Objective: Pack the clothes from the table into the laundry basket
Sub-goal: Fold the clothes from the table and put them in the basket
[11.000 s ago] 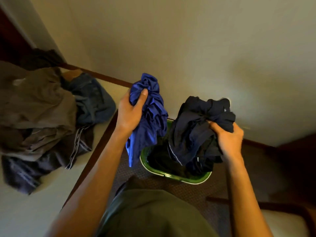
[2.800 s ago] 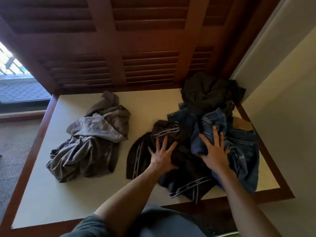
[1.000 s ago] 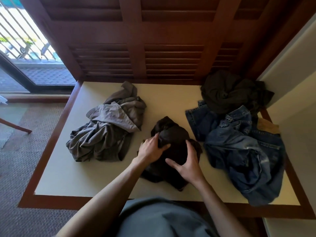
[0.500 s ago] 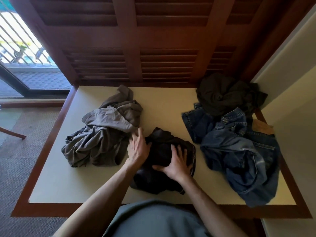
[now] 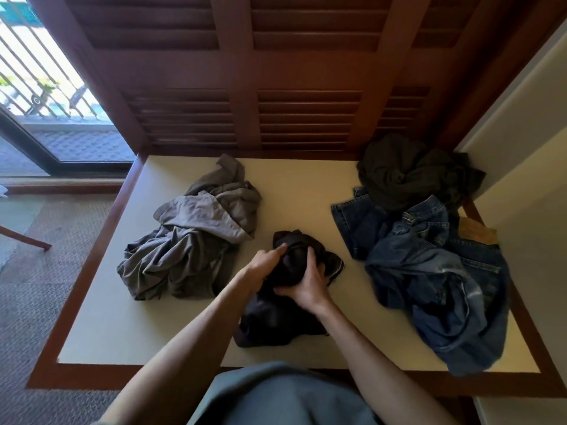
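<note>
Head view: a cream table top (image 5: 276, 191) framed in dark wood is seen from above, with slatted wooden shutters (image 5: 294, 118) behind it at twelve o'clock. At the centre of the table a dark bundled garment (image 5: 291, 314) is gripped by both hands. The left hand (image 5: 260, 266) is curled over the bundle's nine o'clock side, its fingers dug into the cloth at the top. The right hand (image 5: 306, 289) is wrapped around the three o'clock side, the thumb laid over the front and the fingers closed into the fabric. The upper part of the garment is bunched into a ball between the two hands, while its lower part is spread flat on the table toward six o'clock, partly under the forearms.

A crumpled grey garment (image 5: 190, 240) is piled at about ten o'clock from the bundle, just beside the left hand but not touched by it. Blue jeans (image 5: 429, 277) are heaped at three o'clock, apart from the bundle, with one leg draped toward the table's near right corner. A dark green-black garment (image 5: 408, 176) is lumped at one o'clock, its near edge lying over the jeans' waistband. The laundry basket is outside this view. A glazed door (image 5: 46, 96) with railings beyond is seen at ten o'clock, over carpeted floor (image 5: 36, 302).
</note>
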`<action>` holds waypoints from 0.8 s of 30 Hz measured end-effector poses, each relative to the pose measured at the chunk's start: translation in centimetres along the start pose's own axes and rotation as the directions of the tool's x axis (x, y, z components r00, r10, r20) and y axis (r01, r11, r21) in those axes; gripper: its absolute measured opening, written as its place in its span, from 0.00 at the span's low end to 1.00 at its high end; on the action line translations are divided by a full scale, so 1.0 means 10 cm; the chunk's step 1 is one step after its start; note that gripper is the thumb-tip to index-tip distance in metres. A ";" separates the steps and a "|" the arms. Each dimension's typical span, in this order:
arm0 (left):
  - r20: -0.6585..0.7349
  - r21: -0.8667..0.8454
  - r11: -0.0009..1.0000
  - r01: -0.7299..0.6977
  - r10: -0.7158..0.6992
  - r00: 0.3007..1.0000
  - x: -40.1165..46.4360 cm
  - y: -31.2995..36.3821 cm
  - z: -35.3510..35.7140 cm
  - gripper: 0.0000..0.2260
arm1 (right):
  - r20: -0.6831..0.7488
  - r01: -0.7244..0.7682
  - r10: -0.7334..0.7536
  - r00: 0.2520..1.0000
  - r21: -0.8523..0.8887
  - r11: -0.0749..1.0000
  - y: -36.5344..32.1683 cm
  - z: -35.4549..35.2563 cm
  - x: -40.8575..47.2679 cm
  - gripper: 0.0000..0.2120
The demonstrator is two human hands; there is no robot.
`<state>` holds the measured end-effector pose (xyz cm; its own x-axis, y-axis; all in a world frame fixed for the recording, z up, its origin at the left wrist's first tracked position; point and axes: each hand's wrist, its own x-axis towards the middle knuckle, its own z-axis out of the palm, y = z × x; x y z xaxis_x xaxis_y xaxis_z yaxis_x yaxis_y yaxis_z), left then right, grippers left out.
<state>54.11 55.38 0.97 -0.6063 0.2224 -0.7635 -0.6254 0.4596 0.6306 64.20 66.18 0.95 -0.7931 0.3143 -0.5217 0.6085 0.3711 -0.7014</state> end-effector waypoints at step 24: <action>-0.239 0.771 0.635 -0.042 0.350 0.906 0.29 0.22 -1.53 0.44 | -0.055 -0.026 -0.005 0.998 -0.558 0.829 -0.19 0.14 0.37 0.46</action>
<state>43.43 43.85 2.33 -0.8857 0.1567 -0.4370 0.0071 0.9458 0.3247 60.05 65.42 -0.31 -0.7936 0.3599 -0.4905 0.5405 0.7873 -0.2968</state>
